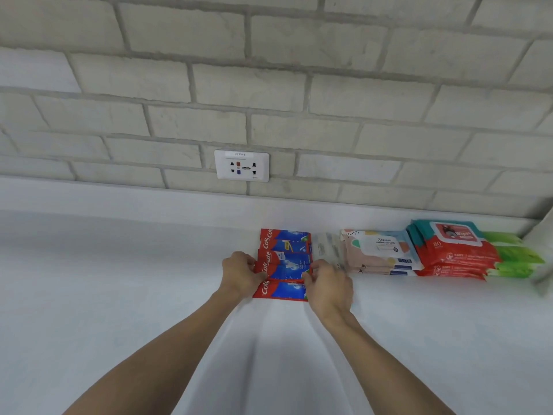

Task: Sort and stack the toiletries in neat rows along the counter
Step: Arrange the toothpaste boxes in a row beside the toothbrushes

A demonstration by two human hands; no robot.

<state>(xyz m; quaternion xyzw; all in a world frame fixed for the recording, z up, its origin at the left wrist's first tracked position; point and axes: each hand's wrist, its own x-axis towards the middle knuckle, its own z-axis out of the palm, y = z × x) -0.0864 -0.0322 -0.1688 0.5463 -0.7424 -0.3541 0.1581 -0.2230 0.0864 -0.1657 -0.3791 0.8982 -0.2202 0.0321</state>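
Note:
Several red and blue toothpaste boxes [284, 253] lie side by side in a row running from the wall toward me on the white counter [119, 280]. My left hand [241, 274] pinches the left end of one box in the middle of the row. My right hand [327, 284] pinches the right end of the same box. To the right lie a pastel stack of wet wipe packs [378, 253], a red and teal stack of wipe packs [452, 250] and green packs [514, 256].
A brick wall rises behind the counter, with a white power socket [241, 165] just above the counter's back lip. A pale transparent pack [327, 248] lies between the toothpaste boxes and the pastel wipes. A white edge [543, 274] shows at far right.

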